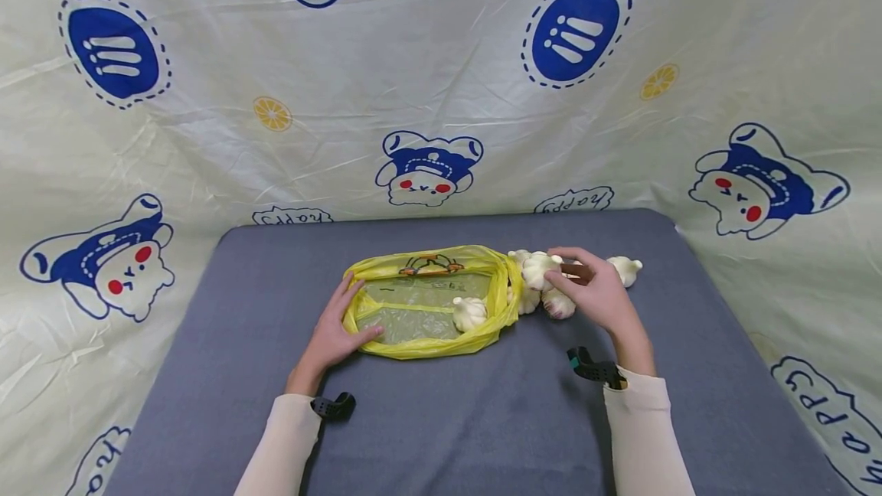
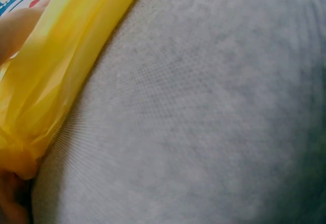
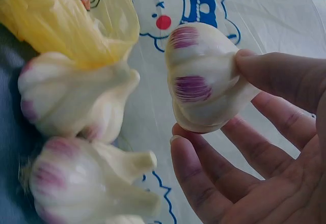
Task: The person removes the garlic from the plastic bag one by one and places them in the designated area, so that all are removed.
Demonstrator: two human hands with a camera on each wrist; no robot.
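Observation:
A yellow plastic bag [image 1: 420, 349] lies on its base with its mouth spread wide, facing up. One garlic bulb [image 1: 470, 314] is inside at its right end. My left hand [image 1: 335, 334] holds the bag's left rim, the thumb reaching over into the mouth; the left wrist view shows only parts of that hand beside the yellow plastic [image 2: 66, 66]. Between thumb and fingers, my right hand [image 1: 598, 287] pinches another garlic bulb [image 3: 201, 81], white with purple streaks, raised just right of the bag. Below it are more garlic bulbs [image 3: 76, 94], close against the bag.
A further garlic bulb [image 1: 625, 271] sits right of my right hand. Everything stands on a table with a dark grey-blue cloth [image 1: 441, 427]. Behind it hangs a pale printed curtain [image 1: 331, 159].

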